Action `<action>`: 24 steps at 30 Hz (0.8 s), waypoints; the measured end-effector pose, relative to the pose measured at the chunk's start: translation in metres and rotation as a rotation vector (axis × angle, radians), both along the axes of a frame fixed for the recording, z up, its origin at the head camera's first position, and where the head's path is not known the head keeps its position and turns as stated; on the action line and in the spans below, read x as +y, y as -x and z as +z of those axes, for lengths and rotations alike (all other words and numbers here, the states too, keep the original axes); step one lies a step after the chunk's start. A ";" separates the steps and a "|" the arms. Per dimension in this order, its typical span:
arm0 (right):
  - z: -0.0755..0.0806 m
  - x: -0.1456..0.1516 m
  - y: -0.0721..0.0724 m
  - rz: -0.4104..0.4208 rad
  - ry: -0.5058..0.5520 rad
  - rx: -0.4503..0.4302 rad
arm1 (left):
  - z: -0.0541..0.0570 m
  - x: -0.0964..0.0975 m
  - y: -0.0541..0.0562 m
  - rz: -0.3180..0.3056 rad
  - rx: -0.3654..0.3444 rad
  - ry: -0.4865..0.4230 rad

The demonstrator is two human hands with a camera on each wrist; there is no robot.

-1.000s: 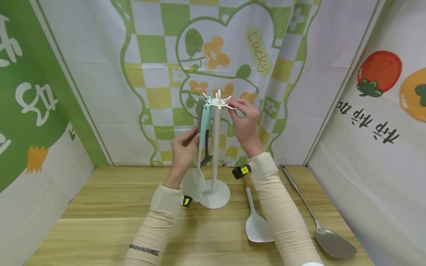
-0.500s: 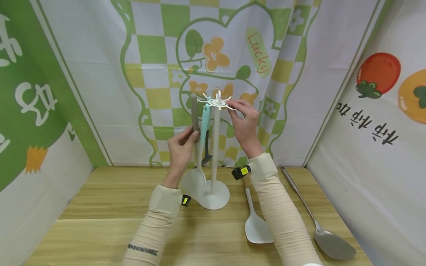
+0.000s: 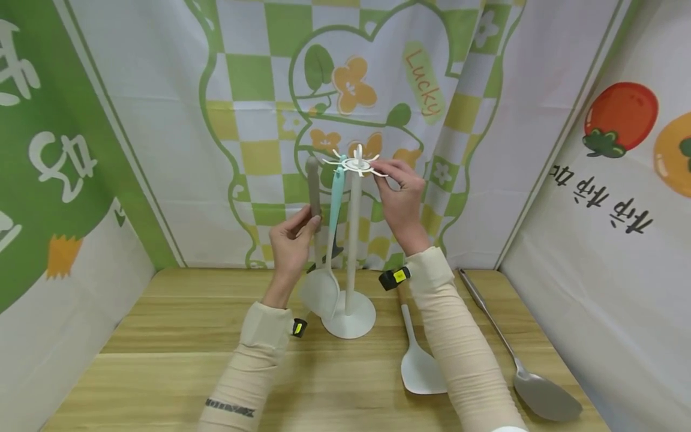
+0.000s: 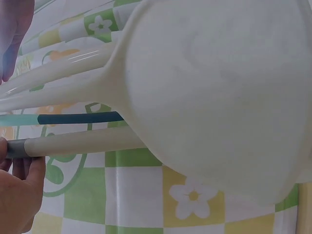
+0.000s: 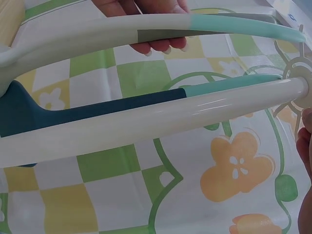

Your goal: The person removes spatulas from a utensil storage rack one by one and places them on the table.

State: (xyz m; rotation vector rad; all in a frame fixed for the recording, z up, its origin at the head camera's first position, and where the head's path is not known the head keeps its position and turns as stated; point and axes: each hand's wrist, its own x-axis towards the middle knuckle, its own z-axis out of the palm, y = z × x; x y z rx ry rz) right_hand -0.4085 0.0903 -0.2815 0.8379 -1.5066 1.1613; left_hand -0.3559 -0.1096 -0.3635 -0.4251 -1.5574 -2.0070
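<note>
- Wooden table (image 3: 178, 372) filled the foreground, with a white spatula (image 3: 423, 373) and a metal turner (image 3: 545, 396) lying on its right side.
- Left hand (image 3: 290, 246) pinched a grey-handled tool (image 3: 314, 186) near the handle's lower end; the handle rose from the grip, nearly upright, its top leaning slightly left.
- That top was left of the hook ring (image 3: 357, 164), near its level and seemingly just clear of it. The left hand was nearer the tool; the right hand (image 3: 400, 201) pinched the ring's right edge.
- A turquoise-handled spatula (image 3: 323, 291) hung between the tool and the pole (image 3: 353, 240), hiding the tool's head.
- Left wrist view bared the tool's pale shaft; right wrist view showed a dark blue utensil (image 5: 112, 108) behind the pole.
- Checkered cloth (image 3: 248, 78) hung behind.
</note>
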 end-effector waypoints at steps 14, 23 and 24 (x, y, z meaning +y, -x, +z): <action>0.002 0.000 -0.002 -0.003 0.009 0.017 | -0.015 -0.010 0.002 0.029 0.032 -0.024; 0.001 0.000 -0.001 0.004 0.014 0.021 | -0.026 -0.019 -0.001 0.065 -0.013 0.015; 0.001 0.000 -0.001 0.005 0.013 0.022 | -0.027 -0.020 -0.002 0.069 -0.020 0.016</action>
